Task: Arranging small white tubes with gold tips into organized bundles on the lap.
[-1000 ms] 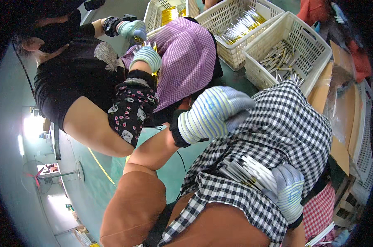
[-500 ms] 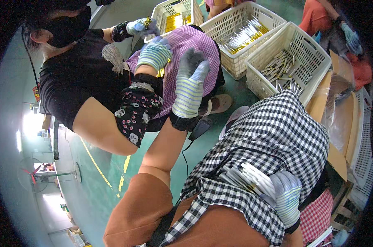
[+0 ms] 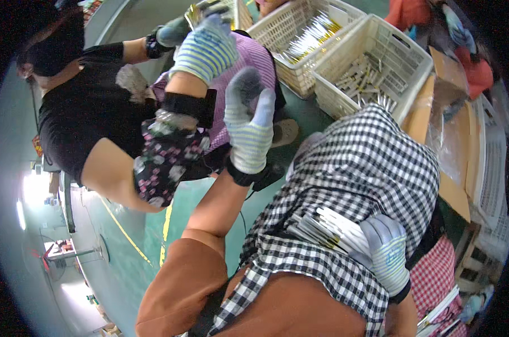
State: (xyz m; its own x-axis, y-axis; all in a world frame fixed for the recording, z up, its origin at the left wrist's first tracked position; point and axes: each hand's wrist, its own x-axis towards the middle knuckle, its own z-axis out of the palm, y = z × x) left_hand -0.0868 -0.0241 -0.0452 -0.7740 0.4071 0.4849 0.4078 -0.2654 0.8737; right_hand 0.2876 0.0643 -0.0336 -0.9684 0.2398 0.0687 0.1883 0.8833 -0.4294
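My left hand (image 3: 249,121), in a striped knit glove with a grey palm, is raised beside the co-worker's lap. Its fingers curve apart from the thumb, and nothing lies between them. In my lap, my right hand (image 3: 387,253) wears a matching glove and is closed around one end of a bundle of slim white and grey tubes (image 3: 344,231). The bundle rests on my black-and-white checked apron (image 3: 372,163); the glove hides its near end.
A co-worker in black sits at the left, gloved hand (image 3: 206,53) raised near yellow pieces. White plastic crates (image 3: 372,67) ahead hold slim tubes, some yellow-ended. An opened cardboard box (image 3: 455,196) stands at the right. Another person's gloved hand (image 3: 461,31) shows at the far right.
The view has shifted slightly, so the crates sit further left. My left hand's fingers curl a little more. The co-worker's gloved hands have lifted. My right hand keeps its hold on the tubes.
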